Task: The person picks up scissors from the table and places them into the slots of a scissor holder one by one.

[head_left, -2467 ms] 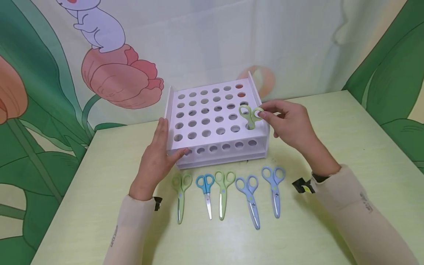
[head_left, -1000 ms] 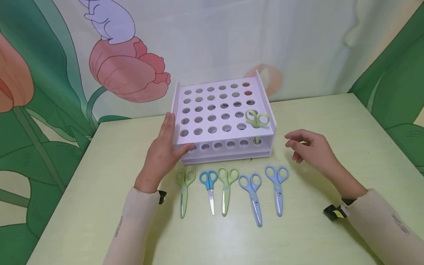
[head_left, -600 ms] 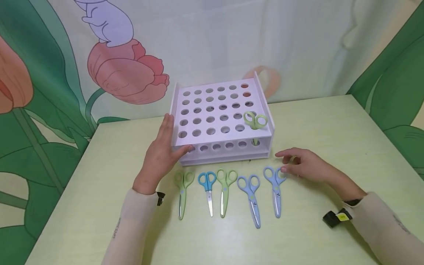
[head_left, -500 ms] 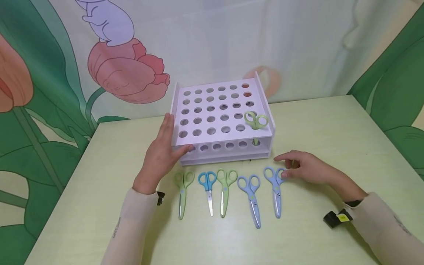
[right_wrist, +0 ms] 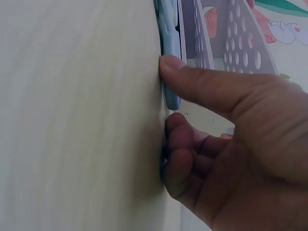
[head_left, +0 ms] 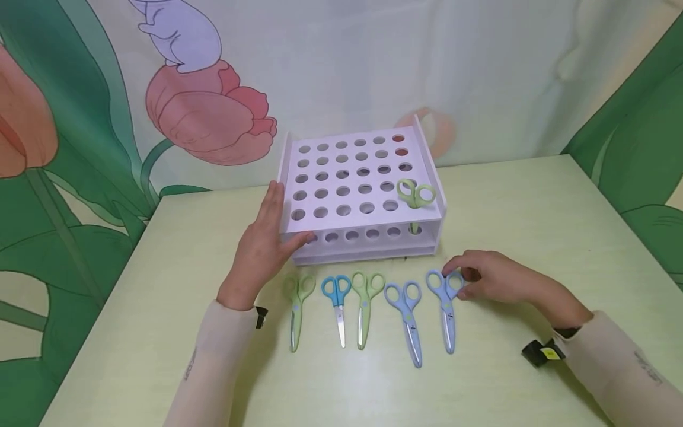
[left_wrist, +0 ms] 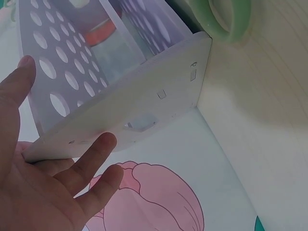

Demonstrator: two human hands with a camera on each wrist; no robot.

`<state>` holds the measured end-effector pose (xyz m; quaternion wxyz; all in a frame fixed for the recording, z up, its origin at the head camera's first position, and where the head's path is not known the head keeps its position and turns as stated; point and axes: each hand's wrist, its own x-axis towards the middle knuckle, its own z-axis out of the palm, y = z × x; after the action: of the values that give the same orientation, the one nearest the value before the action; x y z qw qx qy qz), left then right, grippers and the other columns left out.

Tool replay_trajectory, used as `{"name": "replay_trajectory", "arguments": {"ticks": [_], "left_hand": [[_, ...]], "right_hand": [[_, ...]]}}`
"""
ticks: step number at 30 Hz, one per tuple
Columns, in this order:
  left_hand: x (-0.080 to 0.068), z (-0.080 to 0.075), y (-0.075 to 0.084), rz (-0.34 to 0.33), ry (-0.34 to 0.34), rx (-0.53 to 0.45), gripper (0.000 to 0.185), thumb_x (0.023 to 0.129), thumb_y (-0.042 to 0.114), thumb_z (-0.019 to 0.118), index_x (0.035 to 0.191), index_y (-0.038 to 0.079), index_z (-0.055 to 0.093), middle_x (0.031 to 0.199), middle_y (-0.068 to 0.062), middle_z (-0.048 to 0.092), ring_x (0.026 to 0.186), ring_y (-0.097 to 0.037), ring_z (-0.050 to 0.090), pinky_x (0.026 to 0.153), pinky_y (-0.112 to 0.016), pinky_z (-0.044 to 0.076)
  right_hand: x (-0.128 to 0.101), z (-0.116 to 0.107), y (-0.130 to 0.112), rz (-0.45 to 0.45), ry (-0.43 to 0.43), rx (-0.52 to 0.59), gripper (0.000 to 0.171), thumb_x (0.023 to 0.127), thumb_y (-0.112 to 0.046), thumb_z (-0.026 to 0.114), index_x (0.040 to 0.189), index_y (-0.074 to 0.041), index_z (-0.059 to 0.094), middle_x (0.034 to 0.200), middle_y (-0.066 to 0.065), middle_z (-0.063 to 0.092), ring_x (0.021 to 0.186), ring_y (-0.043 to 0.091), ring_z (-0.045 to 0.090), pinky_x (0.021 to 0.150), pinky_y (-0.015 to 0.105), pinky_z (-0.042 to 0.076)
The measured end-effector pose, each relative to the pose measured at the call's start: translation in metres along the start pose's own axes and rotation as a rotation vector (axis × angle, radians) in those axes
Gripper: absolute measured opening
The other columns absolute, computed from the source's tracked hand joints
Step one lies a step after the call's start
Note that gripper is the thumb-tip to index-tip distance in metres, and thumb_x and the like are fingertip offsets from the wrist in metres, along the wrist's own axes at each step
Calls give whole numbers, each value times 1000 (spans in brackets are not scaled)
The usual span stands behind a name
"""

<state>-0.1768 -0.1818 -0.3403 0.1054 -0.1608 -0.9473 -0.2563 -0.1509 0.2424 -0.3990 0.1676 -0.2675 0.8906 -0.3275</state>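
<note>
My left hand (head_left: 267, 237) lies flat against the left side of a white rack (head_left: 341, 155) full of round holes, thumb on its front corner. The left wrist view shows the left hand's straight fingers (left_wrist: 91, 154) on the rack's side wall (left_wrist: 139, 108). One green pair of scissors (head_left: 414, 194) stands handles-up in a hole at the rack's front right. My right hand (head_left: 465, 277) pinches the handle of the rightmost light-blue scissors (head_left: 446, 311), which lie on the table. In the right wrist view the thumb (right_wrist: 192, 77) and curled fingers press that blue handle (right_wrist: 172, 96).
More scissors lie in a row before the rack: green (head_left: 296, 308), blue (head_left: 337, 299), green (head_left: 364, 305), light blue (head_left: 407, 314). The yellow-green table (head_left: 533, 207) ends at a painted flower backdrop. A green handle loop (left_wrist: 230, 19) shows beside the rack's corner.
My right hand left the green scissors standing in the rack, came down to the table and closed its fingers on the rightmost light-blue scissors' handle. The left hand stayed on the rack.
</note>
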Motion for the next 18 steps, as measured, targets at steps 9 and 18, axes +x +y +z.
{"name": "replay_trajectory", "arguments": {"ticks": [9, 18], "left_hand": [[5, -2, 4, 3, -8, 17, 108, 88, 36, 81, 162, 4, 9, 168, -15, 8, 128, -45, 51, 88, -54, 49], [4, -2, 3, -27, -35, 8, 108, 89, 37, 80, 162, 5, 7, 168, -13, 5, 141, -41, 38, 95, -54, 47]], "right_hand": [[-2, -13, 3, 44, -47, 108, 31, 82, -14, 84, 105, -13, 63, 82, 0, 57, 78, 19, 54, 67, 29, 47], [-4, -26, 17, 5, -92, 587, 31, 95, 0, 67, 117, 5, 46, 89, 24, 68, 73, 32, 67, 66, 39, 57]]}}
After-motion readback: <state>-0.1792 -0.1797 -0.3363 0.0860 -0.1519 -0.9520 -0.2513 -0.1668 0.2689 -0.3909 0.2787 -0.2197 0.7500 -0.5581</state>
